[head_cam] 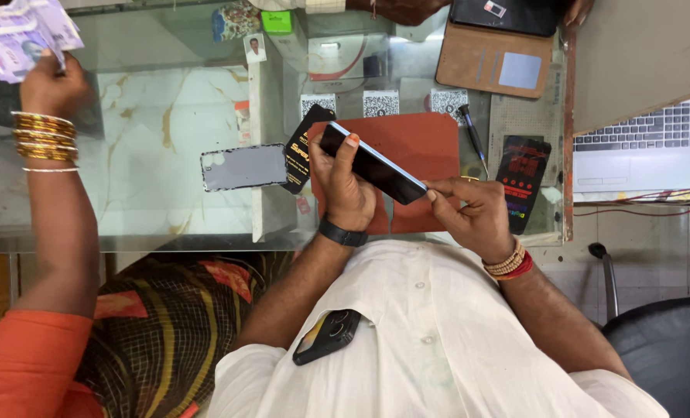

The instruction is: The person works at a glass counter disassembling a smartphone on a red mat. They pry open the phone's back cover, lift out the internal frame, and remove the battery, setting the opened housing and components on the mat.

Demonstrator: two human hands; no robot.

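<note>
The left hand [343,179] wraps around the far-left end of a slim, glossy black smartphone [372,164] with a pale metal edge, fingers curled over its glass face. The right hand [469,210] pinches the phone's near-right corner between thumb and fingertips. The phone hangs tilted just above a flat, matte rust-red work mat [422,143] on the glass counter top [159,116], through which a pale marbled surface shows.

Left of the hands lie one grey phone back panel [243,167] with rounded corners and one black card packet [302,147] with yellow print, touching each other. On the right of the mat stands one dark pen-like tool [472,135], and beside it one black card with red print [521,179]. Three small square code stickers [381,103] sit in a row at the mat's far edge. A tan leather folio case [490,63] lies farther off, and a silver laptop [643,143] at the far right.

At the left, another person's hand [51,89], with gold bangles at the wrist, holds up purple banknotes [16,32].
</note>
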